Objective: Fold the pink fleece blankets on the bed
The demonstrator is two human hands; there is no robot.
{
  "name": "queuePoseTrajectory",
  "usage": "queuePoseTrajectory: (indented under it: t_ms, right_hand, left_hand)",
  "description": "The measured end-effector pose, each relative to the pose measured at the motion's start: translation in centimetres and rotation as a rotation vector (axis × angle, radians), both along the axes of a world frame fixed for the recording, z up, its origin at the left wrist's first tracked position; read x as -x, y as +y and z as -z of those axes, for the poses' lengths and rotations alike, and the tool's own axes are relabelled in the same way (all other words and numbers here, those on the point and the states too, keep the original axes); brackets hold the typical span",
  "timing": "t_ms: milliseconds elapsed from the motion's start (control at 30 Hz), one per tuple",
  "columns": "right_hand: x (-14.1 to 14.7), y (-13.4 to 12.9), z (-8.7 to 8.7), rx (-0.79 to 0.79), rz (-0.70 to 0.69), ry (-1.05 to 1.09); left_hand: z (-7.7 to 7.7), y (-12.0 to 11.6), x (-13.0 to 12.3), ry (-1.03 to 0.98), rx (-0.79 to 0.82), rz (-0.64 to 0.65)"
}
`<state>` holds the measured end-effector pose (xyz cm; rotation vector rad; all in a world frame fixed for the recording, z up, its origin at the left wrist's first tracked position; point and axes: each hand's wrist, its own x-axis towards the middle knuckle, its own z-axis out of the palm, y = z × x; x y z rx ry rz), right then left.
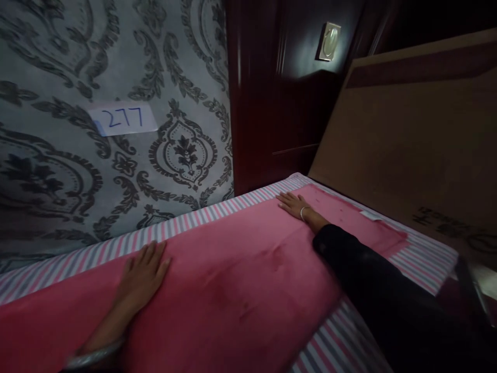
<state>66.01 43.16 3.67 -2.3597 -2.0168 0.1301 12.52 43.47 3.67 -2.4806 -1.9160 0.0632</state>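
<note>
A pink cloth (233, 259) with darker stains and creases lies spread over a striped pink, grey and white sheet (217, 211). My left hand (143, 277) rests palm down on the cloth's left part, close to its far edge, with the fingers spread. Farther right, my right hand (293, 205) lies flat on the same cloth near its far edge, fingers stretched out. Neither hand grips anything. A bracelet circles each wrist, and a black sleeve covers my right arm. A small white tag or strip (370, 215) shows at the cloth's right edge.
Patterned grey wallpaper (186, 147) rises behind the sheet, bearing a paper label (124, 119) marked "277". Beside it stands a dark red wooden panel (264, 103) with a metal-plated fitting (329, 41). A large cardboard box (411, 134) leans at the right, close to the sheet's edge.
</note>
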Motion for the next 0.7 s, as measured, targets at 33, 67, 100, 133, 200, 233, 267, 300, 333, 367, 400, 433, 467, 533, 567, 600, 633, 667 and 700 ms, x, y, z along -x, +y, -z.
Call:
queuePoseTrajectory:
  t_ms: [33, 67, 100, 133, 200, 233, 267, 300, 333, 367, 400, 433, 467, 533, 567, 600, 633, 667, 700]
  right_hand:
    - [-1.3, 0.0, 0.1, 0.004, 0.019, 0.000]
    - [-2.5, 0.0, 0.2, 0.003, 0.033, -0.002]
    - [-3.8, 0.1, 0.4, 0.002, 0.044, -0.004]
    - [-5.1, 0.2, 0.6, -0.001, 0.050, -0.006]
    - [-7.8, 0.4, 1.1, -0.009, 0.053, -0.015]
    - [-9.0, 0.6, 1.4, -0.015, 0.055, -0.021]
    - [-10.3, 0.7, 1.7, -0.022, 0.056, -0.027]
    - [-11.5, 0.9, 2.0, -0.030, 0.061, -0.030]
    - [-12.6, 1.0, 2.2, -0.040, 0.070, -0.030]
    - [-13.7, 1.1, 2.4, -0.050, 0.082, -0.023]
    - [-14.6, 1.2, 2.6, -0.062, 0.090, -0.009]
    - [-15.4, 1.2, 2.8, -0.072, 0.092, 0.010]
    - [-16.1, 1.2, 3.0, -0.081, 0.090, 0.032]
    - [-16.9, 1.0, 3.2, -0.098, 0.093, 0.065]
    - [-17.1, 0.8, 3.2, -0.102, 0.105, 0.068]
    - [-17.2, 0.6, 3.2, -0.104, 0.125, 0.062]
    - [-17.1, 0.3, 2.9, -0.103, 0.149, 0.048]
    - [-16.9, -0.1, 2.6, -0.103, 0.171, 0.029]
    - [-16.6, -0.4, 2.0, -0.110, 0.187, 0.008]
  left_hand:
    - [0.2, 0.2, 0.2, 0.002, 0.001, -0.001]
    - [0.4, 0.3, 0.4, 0.006, -0.001, -0.004]
    - [0.7, 0.5, 0.6, 0.012, -0.007, -0.009]
    - [1.0, 0.7, 0.9, 0.016, -0.025, -0.014]
    - [1.7, 1.1, 1.6, 0.014, -0.076, 0.002]
    - [2.1, 1.3, 2.0, 0.007, -0.103, 0.021]
    - [2.6, 1.5, 2.4, -0.004, -0.129, 0.044]
    - [3.1, 1.7, 2.9, -0.020, -0.156, 0.067]
    - [3.7, 1.9, 3.4, -0.036, -0.187, 0.091]
    - [4.3, 2.1, 4.0, -0.051, -0.224, 0.117]
    - [4.9, 2.3, 4.5, -0.066, -0.268, 0.144]
    - [5.4, 2.5, 4.9, -0.077, -0.312, 0.172]
    - [5.9, 2.6, 5.2, -0.083, -0.348, 0.197]
    - [6.5, 2.7, 5.6, -0.081, -0.377, 0.215]
    - [6.6, 2.8, 5.6, -0.073, -0.372, 0.205]
    - [6.5, 2.7, 5.5, -0.061, -0.359, 0.187]
    - [6.3, 2.7, 5.2, -0.047, -0.341, 0.165]
    - [5.9, 2.6, 4.9, -0.033, -0.321, 0.143]
    - [5.3, 2.4, 4.4, -0.022, -0.299, 0.121]
